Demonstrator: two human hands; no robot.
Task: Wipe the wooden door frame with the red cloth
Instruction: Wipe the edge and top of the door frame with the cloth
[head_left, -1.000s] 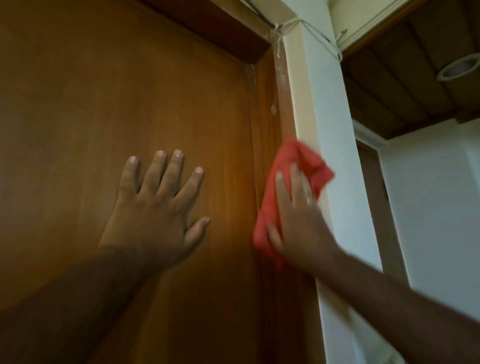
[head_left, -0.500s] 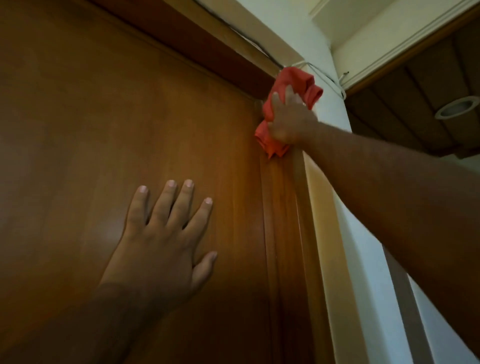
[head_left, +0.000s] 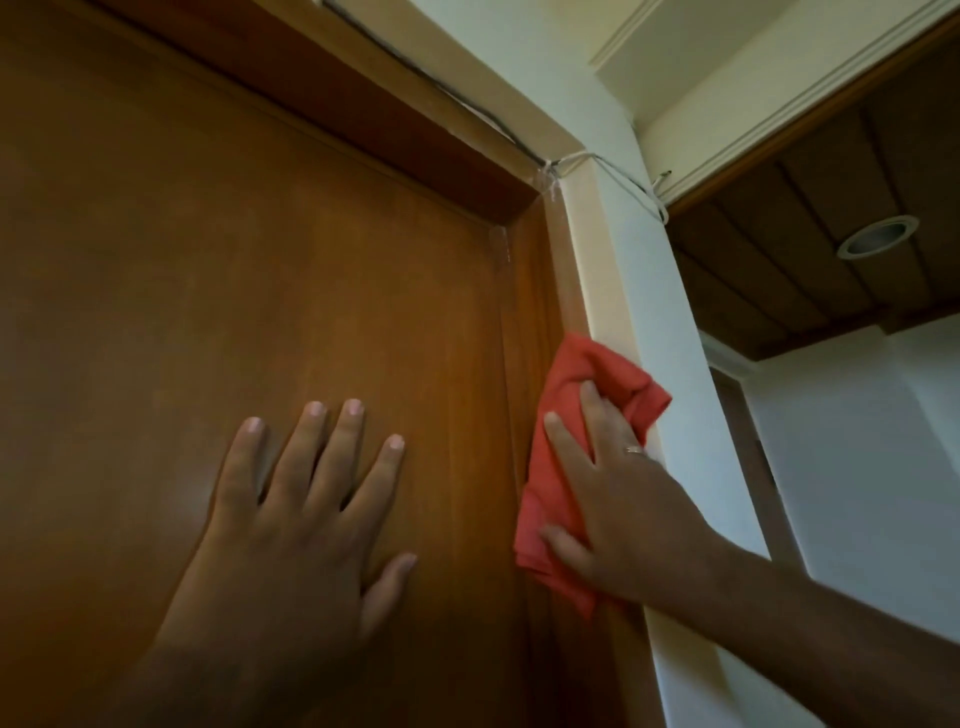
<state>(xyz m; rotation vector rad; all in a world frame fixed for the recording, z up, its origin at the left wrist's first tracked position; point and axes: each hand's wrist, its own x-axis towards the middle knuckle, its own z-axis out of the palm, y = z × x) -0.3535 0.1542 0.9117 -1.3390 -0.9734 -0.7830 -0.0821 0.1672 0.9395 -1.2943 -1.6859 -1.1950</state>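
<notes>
Left hand: lying flat on the door, palm down, fingers spread and pointing up; holding nothing, just pressing against the wood near the door's right edge.
Right hand: pressing the cloth against the frame; fingers are lying stretched over the fabric rather than curling round it, thumb low at the cloth's bottom edge, a ring showing on one finger.
Cloth: red, bunched, sitting on the right upright of the frame, well below its top right corner; its left part is covering the wood, its right part is folding out over the pale trim beside the frame.
Frame: dark brown wood, its top rail and right upright meeting at the corner above the cloth; the upright is running down behind the hand and showing again below it.
Cables: thin wires running along the top of the frame and looping across the wall at the corner.
Ceiling: dark wood panels at the right, with a round recessed lamp.
</notes>
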